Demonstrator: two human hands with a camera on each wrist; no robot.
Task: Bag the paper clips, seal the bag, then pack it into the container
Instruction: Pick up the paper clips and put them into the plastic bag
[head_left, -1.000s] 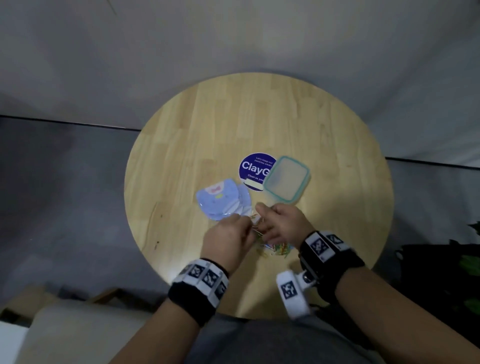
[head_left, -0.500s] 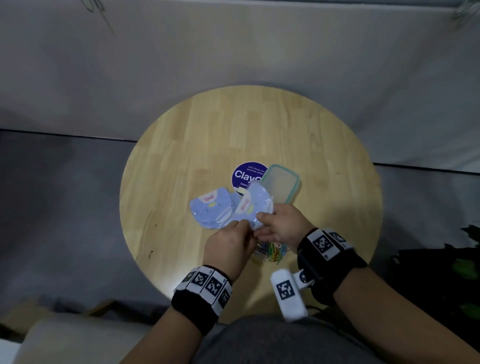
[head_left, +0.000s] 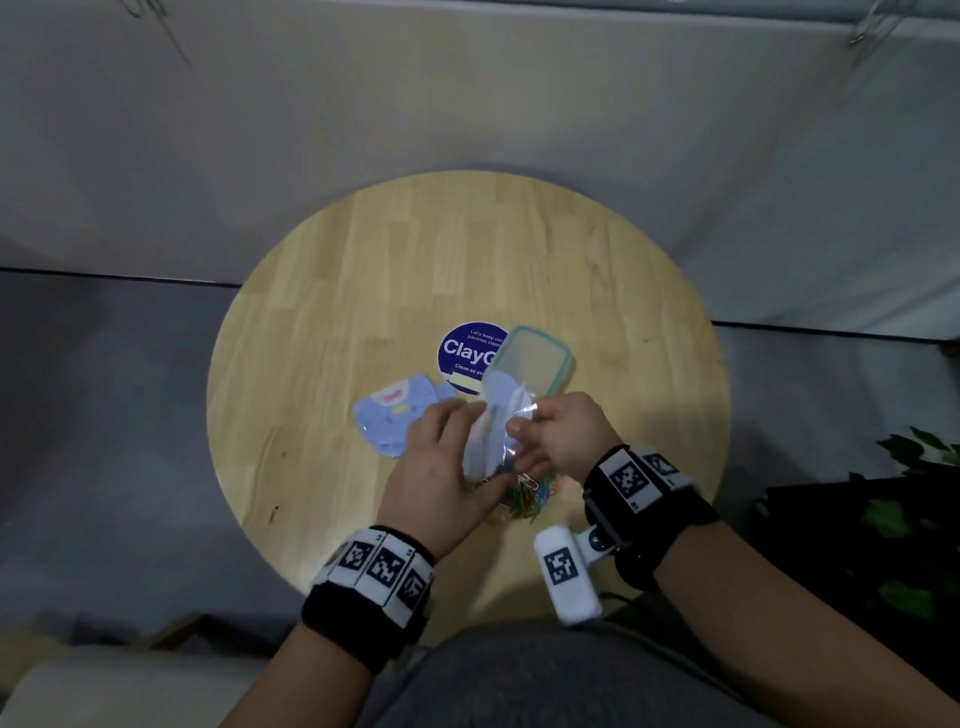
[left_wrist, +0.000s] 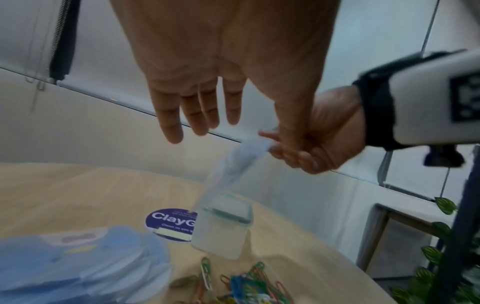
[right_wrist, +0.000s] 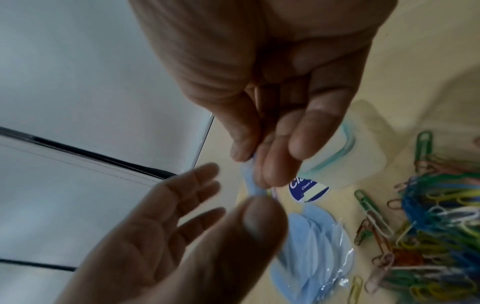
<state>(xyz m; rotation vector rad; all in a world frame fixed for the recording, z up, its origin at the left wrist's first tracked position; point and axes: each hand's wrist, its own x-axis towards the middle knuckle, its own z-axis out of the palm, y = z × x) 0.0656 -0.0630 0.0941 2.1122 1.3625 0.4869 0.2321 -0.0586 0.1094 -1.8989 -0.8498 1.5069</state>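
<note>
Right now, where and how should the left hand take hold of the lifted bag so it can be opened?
Probably the top rim, opposite the right hand, coming in from the left. The bag hangs upright, pinched at its upper edge by the right fingers; the left hand is alongside, thumb near that edge, fingers spread.

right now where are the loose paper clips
In the head view the paper clips lie on the table's near edge, below both hands, just right of the stack of blue bags.
</note>
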